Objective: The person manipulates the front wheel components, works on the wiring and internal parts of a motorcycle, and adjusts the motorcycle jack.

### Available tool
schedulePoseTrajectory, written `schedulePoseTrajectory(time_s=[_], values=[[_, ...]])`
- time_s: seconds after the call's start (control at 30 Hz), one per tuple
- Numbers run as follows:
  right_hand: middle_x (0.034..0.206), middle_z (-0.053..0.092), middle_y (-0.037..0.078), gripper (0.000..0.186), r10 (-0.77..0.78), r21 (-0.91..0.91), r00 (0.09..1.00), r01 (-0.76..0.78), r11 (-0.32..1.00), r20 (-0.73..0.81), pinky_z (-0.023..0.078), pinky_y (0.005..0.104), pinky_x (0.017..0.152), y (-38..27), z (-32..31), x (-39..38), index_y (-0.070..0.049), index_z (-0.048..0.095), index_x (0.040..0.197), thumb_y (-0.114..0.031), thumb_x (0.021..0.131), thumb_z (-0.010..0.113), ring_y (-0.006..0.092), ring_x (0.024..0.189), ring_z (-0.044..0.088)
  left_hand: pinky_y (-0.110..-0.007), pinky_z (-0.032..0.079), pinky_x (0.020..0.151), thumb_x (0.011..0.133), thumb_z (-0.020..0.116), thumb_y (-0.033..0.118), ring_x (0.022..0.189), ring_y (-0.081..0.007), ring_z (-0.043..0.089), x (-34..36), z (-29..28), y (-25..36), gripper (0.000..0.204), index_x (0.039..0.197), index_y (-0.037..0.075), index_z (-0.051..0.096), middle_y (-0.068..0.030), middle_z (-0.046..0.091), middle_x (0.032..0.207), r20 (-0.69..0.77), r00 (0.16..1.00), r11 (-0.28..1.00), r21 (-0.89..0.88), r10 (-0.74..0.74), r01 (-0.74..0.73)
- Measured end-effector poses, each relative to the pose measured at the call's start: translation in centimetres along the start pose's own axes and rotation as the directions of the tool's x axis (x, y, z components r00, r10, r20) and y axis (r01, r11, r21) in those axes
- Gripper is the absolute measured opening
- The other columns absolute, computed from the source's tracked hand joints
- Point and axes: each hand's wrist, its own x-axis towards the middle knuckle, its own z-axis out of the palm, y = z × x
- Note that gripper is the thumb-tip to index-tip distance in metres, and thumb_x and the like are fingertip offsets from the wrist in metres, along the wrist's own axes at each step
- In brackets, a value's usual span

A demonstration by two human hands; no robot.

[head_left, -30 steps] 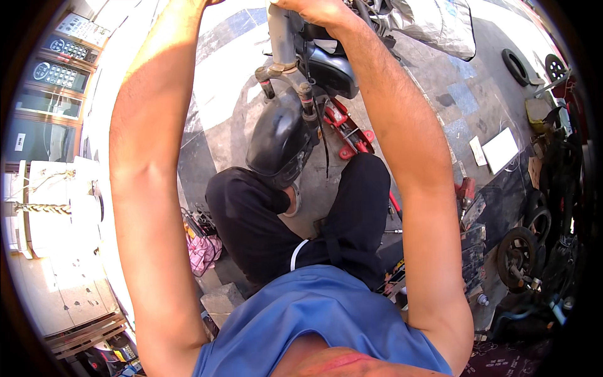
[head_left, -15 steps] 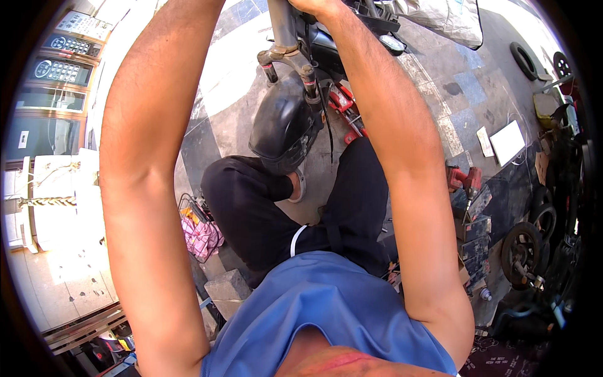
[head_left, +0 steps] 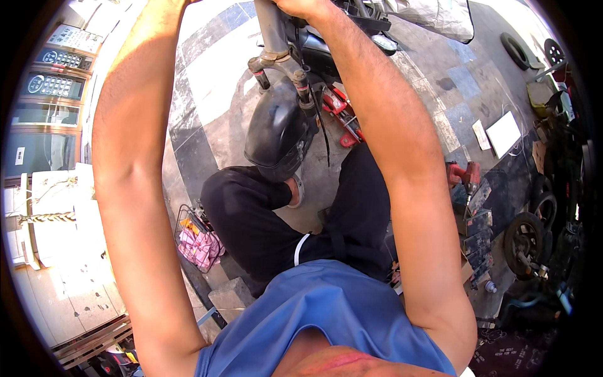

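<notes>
A grey metal front fork [head_left: 274, 38] of a scooter or small motorbike stands in front of me, with a black rounded mudguard [head_left: 279, 129] hanging below its two legs. My right hand [head_left: 300, 6] is at the upper edge, close beside the top of the fork tube. Its fingers are cut off by the edge, so its grip is hidden. My left forearm [head_left: 147, 44] reaches up to the same edge, left of the fork, and the hand lies beyond the picture. A thin black cable [head_left: 325, 129] dangles beside the mudguard.
A red floor jack [head_left: 342, 116] sits behind the mudguard. To the right are a red power drill [head_left: 468, 174], a white sheet [head_left: 504, 134], a tyre [head_left: 515, 51] and a wheel [head_left: 524, 245]. A wire basket with a pink checked cloth [head_left: 200, 248] and a concrete block [head_left: 232, 295] are left.
My left forearm has swung left, away from the fork. My right hand has shifted slightly left with the fork in the picture, and the whole view has moved a little.
</notes>
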Motion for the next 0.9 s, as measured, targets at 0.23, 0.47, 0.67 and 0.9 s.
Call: schedulePoseTrajectory(time_s=[0.23, 0.47, 0.67, 0.9], values=[[0.110, 0.074, 0.022, 0.040, 0.017, 0.003, 0.999, -0.017, 1.000, -0.035, 0.055, 0.0420, 0.091, -0.4, 0.7, -0.5, 0.000, 0.069, 0.118, -0.026, 0.088, 0.073, 0.0326, 0.105, 0.071, -0.040, 0.050, 0.106, 0.094, 0.075, 0.035, 0.115, -0.0227, 0.066, -0.2, -0.1, -0.5, 0.049, 0.135, 0.009, 0.066, -0.0090, 0.070, 0.124, 0.005, 1.000, 1.000, 0.004, -0.002, 0.002], [0.107, 0.074, 0.021, 0.037, -0.002, -0.011, 0.999, 0.002, 1.000, -0.054, 0.055, 0.0407, 0.089, 0.4, 0.5, -0.3, -0.002, 0.069, 0.117, -0.025, 0.089, 0.072, 0.0315, 0.101, 0.072, -0.040, 0.051, 0.106, 0.094, 0.075, 0.035, 0.114, -0.0220, 0.066, 0.0, -0.6, -0.8, 0.048, 0.134, 0.010, 0.066, -0.0078, 0.070, 0.123, 0.064, 0.998, 0.999, -0.046, 0.007, -0.004], [0.115, 0.074, 0.019, 0.061, -0.010, -0.108, 1.000, 0.011, 0.994, 0.004, 0.056, 0.0373, 0.093, 0.6, 1.3, 0.2, 0.000, 0.064, 0.131, -0.043, 0.090, 0.076, 0.0284, 0.105, 0.073, -0.040, 0.051, 0.106, 0.094, 0.075, 0.036, 0.113, -0.0214, 0.067, -0.4, -2.3, -0.8, 0.047, 0.134, 0.011, 0.067, -0.0067, 0.071, 0.121, 0.133, 0.991, 0.993, -0.117, 0.014, 0.002], [0.114, 0.074, 0.018, 0.057, 0.049, -0.071, 0.999, -0.051, 0.996, -0.021, 0.054, 0.0370, 0.094, 0.4, 0.3, -0.3, 0.001, 0.065, 0.130, -0.034, 0.088, 0.079, 0.0249, 0.104, 0.071, -0.038, 0.054, 0.100, 0.096, 0.073, 0.030, 0.107, -0.0197, 0.068, -1.1, -0.2, 0.7, 0.043, 0.133, 0.008, 0.068, -0.0082, 0.071, 0.119, 0.091, 0.996, 0.975, -0.223, 0.026, -0.005]])
